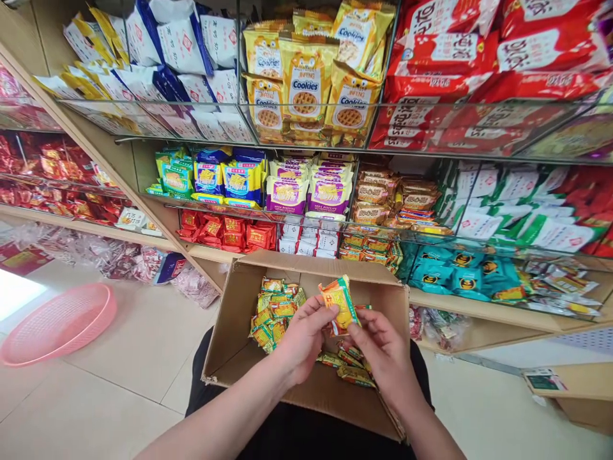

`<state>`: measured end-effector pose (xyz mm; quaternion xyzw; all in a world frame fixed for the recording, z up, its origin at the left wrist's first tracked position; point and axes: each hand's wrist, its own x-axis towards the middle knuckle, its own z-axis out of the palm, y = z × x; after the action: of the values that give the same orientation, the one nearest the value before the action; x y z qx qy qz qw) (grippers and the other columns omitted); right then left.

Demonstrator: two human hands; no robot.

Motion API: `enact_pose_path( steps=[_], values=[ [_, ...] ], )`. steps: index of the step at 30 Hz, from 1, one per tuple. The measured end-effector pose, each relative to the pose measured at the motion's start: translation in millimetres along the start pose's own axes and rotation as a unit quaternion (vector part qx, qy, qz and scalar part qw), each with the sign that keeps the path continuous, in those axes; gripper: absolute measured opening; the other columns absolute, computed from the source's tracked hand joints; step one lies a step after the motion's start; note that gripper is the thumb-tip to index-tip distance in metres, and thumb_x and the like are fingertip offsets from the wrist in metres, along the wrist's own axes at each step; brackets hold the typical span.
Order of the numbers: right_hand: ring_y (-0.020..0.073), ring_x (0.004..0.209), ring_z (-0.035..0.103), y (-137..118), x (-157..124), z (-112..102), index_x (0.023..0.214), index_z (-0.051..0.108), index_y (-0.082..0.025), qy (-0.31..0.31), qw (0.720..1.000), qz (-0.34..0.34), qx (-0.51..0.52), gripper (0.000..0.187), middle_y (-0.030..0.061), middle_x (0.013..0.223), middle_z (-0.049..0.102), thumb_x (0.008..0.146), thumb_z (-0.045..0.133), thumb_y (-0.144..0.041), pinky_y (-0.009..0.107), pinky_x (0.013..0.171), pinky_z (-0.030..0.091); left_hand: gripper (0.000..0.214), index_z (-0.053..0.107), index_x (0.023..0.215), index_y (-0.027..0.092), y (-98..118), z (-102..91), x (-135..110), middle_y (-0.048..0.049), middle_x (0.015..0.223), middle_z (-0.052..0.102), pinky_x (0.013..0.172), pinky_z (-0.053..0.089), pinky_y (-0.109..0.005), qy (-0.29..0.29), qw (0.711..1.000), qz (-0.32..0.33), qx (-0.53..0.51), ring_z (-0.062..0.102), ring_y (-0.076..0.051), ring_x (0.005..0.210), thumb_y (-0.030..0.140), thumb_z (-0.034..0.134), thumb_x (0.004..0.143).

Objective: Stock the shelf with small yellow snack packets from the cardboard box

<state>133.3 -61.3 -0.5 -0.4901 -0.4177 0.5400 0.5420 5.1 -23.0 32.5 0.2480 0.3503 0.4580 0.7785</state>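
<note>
Orange-and-yellow snack packet [339, 305] was the thing in play, held up between both hands over the open cardboard box [225, 345] that sat on the person's lap. Left hand [301, 342] had it pinched by the left edge, thumb and fingertips closed on the wrapper. Right hand [383, 351] was pinching the lower right corner the same way. So neither hand was really nearer, both were touching it, one on each side. Long axis of the packet ran more or less upright, top tipped a little to the left and away, toward the shelves [460, 305]. Below and a bit left of it, a loose pile of similar-looking packets [274, 313] lay in the far part of the box, with a few more under the right hand. Shelf bins ahead were packed with cookies and biscuits, and a pink basket [57, 322] sat on the tiled floor [119, 358] well off to the left.
</note>
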Motion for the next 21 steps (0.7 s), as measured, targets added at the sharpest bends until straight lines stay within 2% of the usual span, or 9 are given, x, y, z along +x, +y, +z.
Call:
enact_pose_path(
  steps=[3, 7, 10, 11, 13, 16, 19, 21],
  values=[
    [0.0117, 0.065, 0.056, 1, 0, -4, 0.093, 0.056, -0.019, -0.005, 1.000, 0.015, 0.002, 0.028, 0.0025, 0.082, 0.060, 0.072, 0.062, -0.037, 0.025, 0.061, 0.050, 0.020, 0.059, 0.082, 0.016, 3, -0.6, 4, 0.0003, 0.074, 0.062, 0.061, 0.041, -0.020, 0.011, 1.000, -0.004, 0.012, 0.054, -0.008, 0.063, 0.027, 0.067, 0.067],
    [0.0118, 0.068, 0.055, 5, 1, -7, 0.091, 0.055, -0.019, -0.007, 1.000, 0.004, 0.013, 0.025, 0.0023, 0.082, 0.059, 0.072, 0.062, -0.035, 0.024, 0.061, 0.049, 0.022, 0.058, 0.082, 0.015, 3, 0.0, 8, -0.0005, 0.072, 0.061, 0.061, 0.042, -0.020, 0.016, 0.999, -0.003, 0.039, 0.054, -0.008, 0.063, 0.031, 0.065, 0.069],
    [0.0138, 0.081, 0.056, 8, 2, -10, 0.098, 0.053, -0.021, 0.026, 0.999, -0.041, 0.000, 0.031, 0.0033, 0.088, 0.058, 0.072, 0.063, -0.033, 0.026, 0.070, 0.048, 0.027, 0.055, 0.089, 0.017, 2, -3.1, 7, 0.0016, 0.066, 0.056, 0.055, 0.040, -0.021, -0.026, 0.988, 0.014, 0.152, 0.051, -0.008, 0.056, 0.037, 0.061, 0.071],
    [0.0140, 0.084, 0.055, 8, 3, -12, 0.103, 0.052, -0.022, 0.033, 0.998, -0.054, -0.008, 0.036, 0.0037, 0.092, 0.058, 0.071, 0.063, -0.033, 0.026, 0.072, 0.048, 0.030, 0.054, 0.094, 0.018, 1, -5.1, 6, 0.0032, 0.062, 0.053, 0.052, 0.038, -0.020, -0.052, 0.974, 0.026, 0.219, 0.047, -0.008, 0.052, 0.037, 0.060, 0.072],
    [0.0136, 0.082, 0.055, 5, 3, -18, 0.107, 0.052, -0.023, 0.009, 0.998, -0.054, -0.027, 0.040, 0.0040, 0.094, 0.057, 0.071, 0.064, -0.033, 0.026, 0.070, 0.048, 0.037, 0.051, 0.105, 0.019, 1, -9.2, 3, 0.0053, 0.057, 0.046, 0.049, 0.034, -0.020, -0.110, 0.924, 0.057, 0.362, 0.042, -0.007, 0.049, 0.037, 0.058, 0.074],
    [0.0112, 0.068, 0.055, 0, 3, -33, 0.097, 0.059, -0.019, -0.093, 0.994, 0.026, -0.049, 0.031, 0.0034, 0.083, 0.059, 0.072, 0.061, -0.036, 0.021, 0.055, 0.047, 0.045, 0.043, 0.121, 0.020, -2, -11.7, -1, 0.0021, 0.065, 0.049, 0.056, 0.037, -0.021, -0.178, 0.845, 0.083, 0.497, 0.046, -0.010, 0.058, 0.036, 0.049, 0.080],
    [0.0088, 0.058, 0.051, -6, 1, -49, 0.100, 0.059, -0.019, -0.176, 0.977, 0.115, -0.026, 0.034, 0.0029, 0.083, 0.059, 0.071, 0.062, -0.037, 0.017, 0.041, 0.040, 0.052, 0.030, 0.132, 0.021, -6, -6.0, -3, -0.0027, 0.077, 0.057, 0.063, 0.041, -0.023, -0.225, 0.812, 0.081, 0.532, 0.053, -0.013, 0.068, 0.036, 0.041, 0.084],
    [0.0087, 0.057, 0.051, -10, -2, -58, 0.107, 0.056, -0.021, -0.228, 0.963, 0.145, -0.018, 0.040, 0.0023, 0.085, 0.058, 0.071, 0.063, -0.035, 0.017, 0.041, 0.041, 0.053, 0.028, 0.134, 0.023, -8, 2.2, -4, -0.0044, 0.081, 0.061, 0.065, 0.042, -0.023, -0.249, 0.803, 0.095, 0.533, 0.056, -0.015, 0.072, 0.035, 0.041, 0.084]
  ],
)
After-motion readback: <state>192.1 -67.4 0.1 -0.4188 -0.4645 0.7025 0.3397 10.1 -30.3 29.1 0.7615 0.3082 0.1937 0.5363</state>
